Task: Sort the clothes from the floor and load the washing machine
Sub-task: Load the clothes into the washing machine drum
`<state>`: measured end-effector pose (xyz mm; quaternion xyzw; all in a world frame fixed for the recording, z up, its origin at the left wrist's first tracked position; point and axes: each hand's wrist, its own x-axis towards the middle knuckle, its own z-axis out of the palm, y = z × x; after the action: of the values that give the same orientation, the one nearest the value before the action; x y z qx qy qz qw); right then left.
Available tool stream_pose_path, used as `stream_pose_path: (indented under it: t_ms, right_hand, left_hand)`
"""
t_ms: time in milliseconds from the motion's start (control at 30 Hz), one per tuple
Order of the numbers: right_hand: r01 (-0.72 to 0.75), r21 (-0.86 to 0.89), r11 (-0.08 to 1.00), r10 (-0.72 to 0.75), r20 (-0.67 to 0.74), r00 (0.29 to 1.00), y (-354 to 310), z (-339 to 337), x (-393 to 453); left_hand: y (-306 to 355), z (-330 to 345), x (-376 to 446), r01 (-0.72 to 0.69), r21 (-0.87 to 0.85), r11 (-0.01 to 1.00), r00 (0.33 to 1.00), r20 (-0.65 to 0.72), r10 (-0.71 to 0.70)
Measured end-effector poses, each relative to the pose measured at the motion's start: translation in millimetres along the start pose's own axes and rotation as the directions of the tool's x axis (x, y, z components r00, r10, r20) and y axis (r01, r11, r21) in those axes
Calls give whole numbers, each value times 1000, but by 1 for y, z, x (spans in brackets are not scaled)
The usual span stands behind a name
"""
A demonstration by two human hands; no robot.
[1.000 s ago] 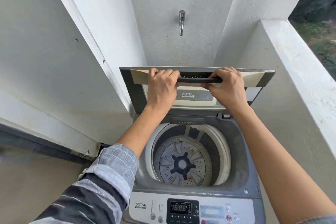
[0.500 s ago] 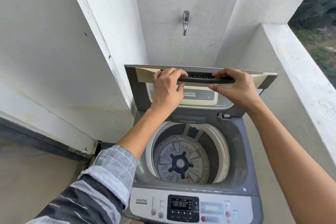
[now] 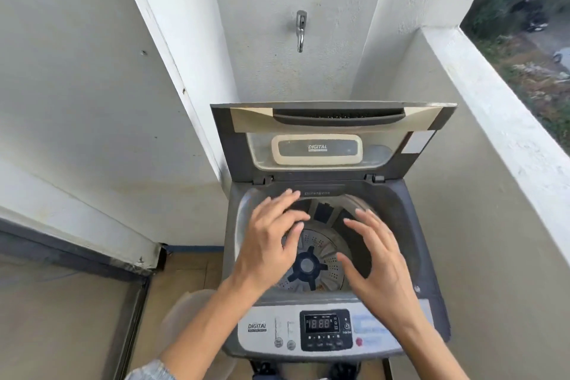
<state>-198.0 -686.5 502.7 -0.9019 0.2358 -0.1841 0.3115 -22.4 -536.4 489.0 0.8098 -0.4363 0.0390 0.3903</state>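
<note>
A grey top-loading washing machine (image 3: 410,216) stands in a narrow alcove. Its lid (image 3: 333,120) is folded up against the back wall. The drum (image 3: 311,265) holds no clothes; I see only the perforated base and dark pulsator. My left hand (image 3: 271,241) hovers over the left side of the drum opening with fingers spread. Over the right side, my right hand (image 3: 376,259) is spread the same way. Neither hand holds anything. No clothes are in view.
The control panel (image 3: 327,330) with a lit display faces me at the front. A tap (image 3: 300,29) juts from the back wall. A white wall and door frame (image 3: 172,71) stand left, a low parapet (image 3: 499,120) right. Tiled floor (image 3: 182,274) shows at left.
Both hands let go of the lid handle and dropped down over the drum opening. The lid stays upright by itself. The view has moved back and slightly higher.
</note>
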Motion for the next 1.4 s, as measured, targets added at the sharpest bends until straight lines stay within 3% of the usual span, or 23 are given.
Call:
stream_pose_path:
  t_ms: [133,267,433,633,800,900,967,1400]
  right_hand:
    - [-83,-75,994,90,106,990,14,18,-62]
    - [-128,-137,982,144,118,983,17,15,-93]
    - [-70,-346,936,127,145,981,18,4,-115]
    - [5,-443,896,83,179,980,33,-25,-160]
    - [52,-425,904,77,280,957,59,-61,-221]
    - [51,-408,912,122,387,914,61,-80,-262]
    - [23,-379,925,135,386,913,61,-90,-283]
    - [-150,-400,904,326,420,847,45,-90,-418]
  left_hand:
    - [-7,9,-74,114,-33,993,990,91,-110]
    - [2,9,-108,151,-5,989,972,181,-147]
    - [35,8,-123,47,322,946,902,393,-179]
    - [100,18,-163,-36,496,868,881,426,-207]
    - [182,28,-222,115,511,852,840,408,-357]
    - [226,27,-259,137,530,837,818,416,-398]
    - [248,23,-279,161,534,830,813,405,-418]
    - [251,1,-389,218,396,892,770,491,-407]
